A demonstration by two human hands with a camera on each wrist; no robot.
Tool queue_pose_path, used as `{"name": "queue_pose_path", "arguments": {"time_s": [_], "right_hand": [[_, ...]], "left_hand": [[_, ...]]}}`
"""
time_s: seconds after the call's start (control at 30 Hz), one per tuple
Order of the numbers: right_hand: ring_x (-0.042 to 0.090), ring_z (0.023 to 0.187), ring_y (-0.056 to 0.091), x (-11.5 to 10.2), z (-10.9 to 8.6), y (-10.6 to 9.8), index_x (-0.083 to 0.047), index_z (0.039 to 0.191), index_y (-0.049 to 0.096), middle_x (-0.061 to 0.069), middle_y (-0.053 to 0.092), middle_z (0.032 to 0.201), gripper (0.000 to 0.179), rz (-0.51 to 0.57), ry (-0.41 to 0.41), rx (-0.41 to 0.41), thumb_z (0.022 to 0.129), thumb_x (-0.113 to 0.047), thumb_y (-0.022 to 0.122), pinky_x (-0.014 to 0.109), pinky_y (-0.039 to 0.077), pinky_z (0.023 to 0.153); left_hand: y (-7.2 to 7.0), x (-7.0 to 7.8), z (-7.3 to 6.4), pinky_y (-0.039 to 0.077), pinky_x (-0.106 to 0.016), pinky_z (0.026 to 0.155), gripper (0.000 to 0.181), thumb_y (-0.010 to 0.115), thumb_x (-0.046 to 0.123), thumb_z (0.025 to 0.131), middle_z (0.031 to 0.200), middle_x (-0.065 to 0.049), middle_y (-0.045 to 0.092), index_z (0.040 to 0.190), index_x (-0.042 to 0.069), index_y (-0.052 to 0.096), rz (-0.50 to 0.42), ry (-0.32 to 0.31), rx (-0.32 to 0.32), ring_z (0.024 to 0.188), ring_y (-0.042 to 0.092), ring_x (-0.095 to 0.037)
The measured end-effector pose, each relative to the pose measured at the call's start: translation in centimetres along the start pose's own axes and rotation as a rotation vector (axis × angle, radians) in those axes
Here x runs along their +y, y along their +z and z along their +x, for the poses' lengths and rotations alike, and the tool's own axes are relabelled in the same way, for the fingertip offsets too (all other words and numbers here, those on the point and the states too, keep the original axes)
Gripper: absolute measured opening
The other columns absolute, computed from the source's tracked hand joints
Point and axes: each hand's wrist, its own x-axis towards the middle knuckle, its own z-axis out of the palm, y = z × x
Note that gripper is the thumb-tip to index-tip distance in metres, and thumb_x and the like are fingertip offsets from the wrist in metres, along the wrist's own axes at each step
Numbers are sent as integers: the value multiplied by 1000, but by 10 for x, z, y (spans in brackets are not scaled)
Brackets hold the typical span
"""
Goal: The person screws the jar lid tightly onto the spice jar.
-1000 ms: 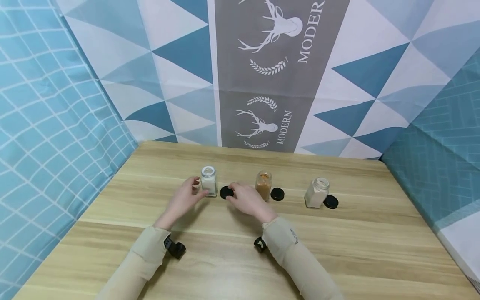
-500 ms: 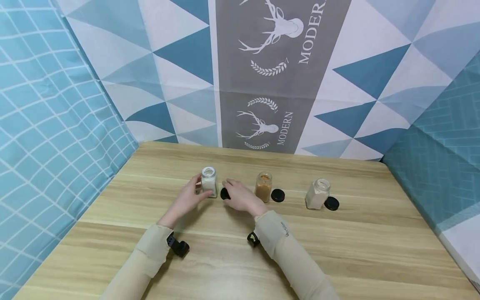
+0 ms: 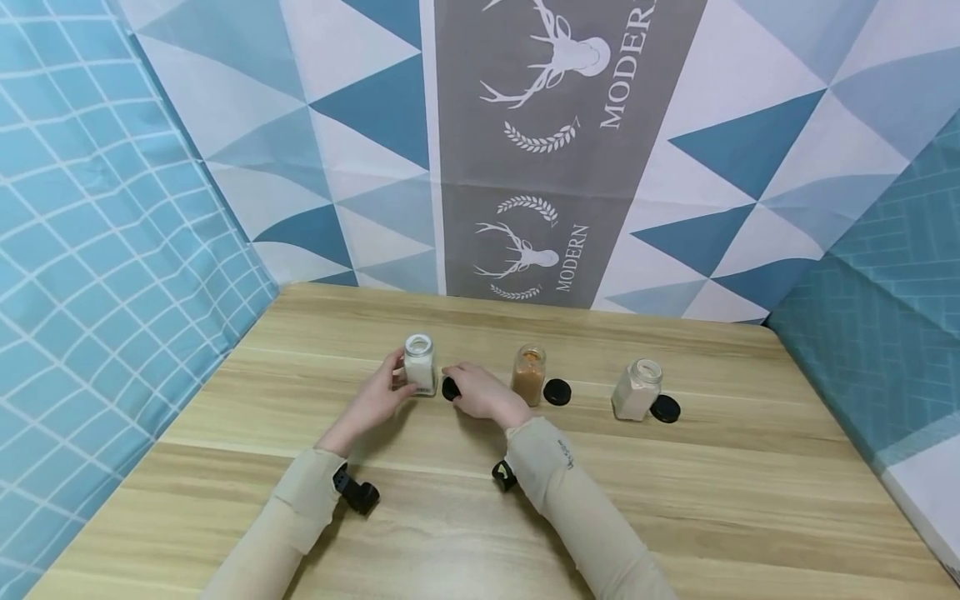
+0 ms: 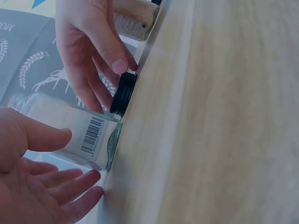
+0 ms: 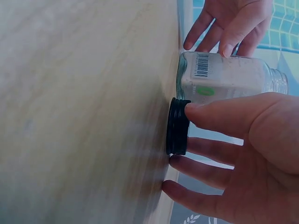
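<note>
My left hand (image 3: 375,398) is around a square glass jar (image 3: 420,367) of white powder, which stands upright without its lid. In the left wrist view, the thumb lies over the barcode side of the jar (image 4: 70,126), with the fingers along the opposite side. Just right of the jar, my right hand (image 3: 483,393) pinches a black screw lid (image 3: 450,389) at its edges. The right wrist view has the thumb on the near rim of the lid (image 5: 177,127), and fingertips at the other side. The lid's flat face is against the table.
Right of my right hand stands an open jar of orange-brown powder (image 3: 528,379) with a black lid (image 3: 557,392) beside it. Farther right are an open jar of pale powder (image 3: 637,392) and its neighbouring black lid (image 3: 665,408). A patterned cloth wall (image 3: 360,167) borders the wooden table (image 3: 480,533).
My left hand has closed in around the jar of white powder. My right hand has shifted slightly left and now covers more of the black lid.
</note>
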Motion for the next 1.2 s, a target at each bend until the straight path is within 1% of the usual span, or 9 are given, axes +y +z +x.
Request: {"name": "queue_pose_path", "arguments": {"time_s": [0.13, 0.27, 0.43, 0.53, 0.77, 0.87, 0.97, 1.07, 1.2], "right_hand": [[23, 118, 48, 0, 1, 1, -8, 131, 47, 10, 52, 127, 49, -13, -10, 15, 84, -7, 60, 34, 37, 101], [23, 111, 53, 1, 3, 1, -9, 125, 53, 9, 57, 118, 43, -29, -16, 37, 83, -3, 60, 33, 41, 98], [22, 108, 54, 2, 3, 1, -9, 121, 57, 8, 59, 114, 40, -33, -23, 56, 82, 0, 60, 32, 42, 96], [22, 107, 55, 2, 4, 1, -10, 120, 57, 8, 60, 113, 39, -32, -27, 64, 82, -1, 60, 32, 43, 95], [24, 112, 52, 4, 4, -2, -6, 123, 54, 12, 57, 118, 40, 15, -21, 87, 84, -1, 58, 34, 41, 98], [25, 113, 51, 4, 3, -5, -3, 125, 51, 14, 55, 119, 40, 27, -32, 119, 85, -2, 56, 35, 41, 98], [28, 113, 51, 3, 2, -9, -1, 127, 48, 18, 54, 120, 40, 57, -35, 158, 87, -2, 54, 37, 41, 98], [32, 113, 52, 2, 2, -13, -1, 130, 44, 20, 51, 122, 41, 98, -14, 184, 90, -4, 51, 39, 42, 97], [32, 112, 52, 1, 2, -18, -2, 131, 42, 21, 50, 124, 40, 130, 12, 217, 92, -7, 49, 40, 44, 95]], "left_hand": [[-3, -2, 0, 41, -47, 95, 60, 50, 1, 90, 140, -28, 30, 141, -2, 20, 15, 0, -4, 117, 46, -42], [-5, -5, 2, 42, -46, 95, 56, 49, 2, 90, 141, -26, 30, 140, 0, 24, 25, -7, -22, 116, 47, -41], [-8, -9, 3, 40, -48, 97, 54, 49, 5, 91, 138, -26, 36, 140, 1, 27, 53, 4, -47, 116, 48, -40], [-11, -12, 4, 39, -49, 97, 53, 50, 7, 91, 137, -25, 38, 139, 1, 29, 43, 14, -66, 116, 48, -40], [-17, -18, 8, 38, -49, 98, 51, 52, 9, 90, 137, -25, 38, 137, 1, 33, 5, 44, -103, 116, 48, -40], [-18, -20, 8, 38, -49, 98, 51, 53, 8, 90, 137, -25, 38, 136, 0, 33, -19, 52, -112, 117, 47, -41], [-18, -21, 9, 38, -48, 99, 51, 52, 9, 91, 137, -25, 38, 137, 0, 33, -17, 60, -120, 117, 47, -40], [-17, -21, 9, 38, -48, 98, 50, 52, 9, 91, 136, -25, 39, 137, 1, 33, -20, 63, -120, 117, 47, -40], [-17, -21, 10, 38, -47, 98, 49, 52, 8, 91, 134, -25, 41, 136, 1, 34, -20, 65, -115, 116, 48, -40]]}}
